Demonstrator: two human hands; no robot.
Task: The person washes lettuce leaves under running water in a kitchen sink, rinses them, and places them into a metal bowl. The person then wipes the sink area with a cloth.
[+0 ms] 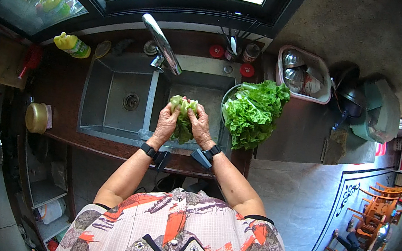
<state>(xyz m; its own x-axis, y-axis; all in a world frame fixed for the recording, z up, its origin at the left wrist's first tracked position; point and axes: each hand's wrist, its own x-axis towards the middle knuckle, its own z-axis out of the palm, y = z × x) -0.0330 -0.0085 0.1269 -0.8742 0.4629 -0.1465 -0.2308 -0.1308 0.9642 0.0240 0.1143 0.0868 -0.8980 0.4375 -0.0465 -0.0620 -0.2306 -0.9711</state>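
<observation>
Both of my hands grip one small bunch of green lettuce leaves [184, 125] over the right bowl of a steel double sink [149, 106]. My left hand [166, 121] has its thumb pressed on the pale stem end. From the other side, my right hand [199, 124] pinches the same stems, and the leafy part hangs down between my wrists. Just right of the sink bowl, a large heap of leaf lettuce [255, 114] overflows a round container [225, 100], of which only the left rim shows.
A chrome faucet [162, 43] arches behind the sink. A pink basin [326, 95] with metal bowls, a pan [351, 99] and a yellow detergent bottle [72, 45] stand around. A gold-coloured bowl [36, 117] sits left. Someone sits on wooden chairs [379, 208] at far right.
</observation>
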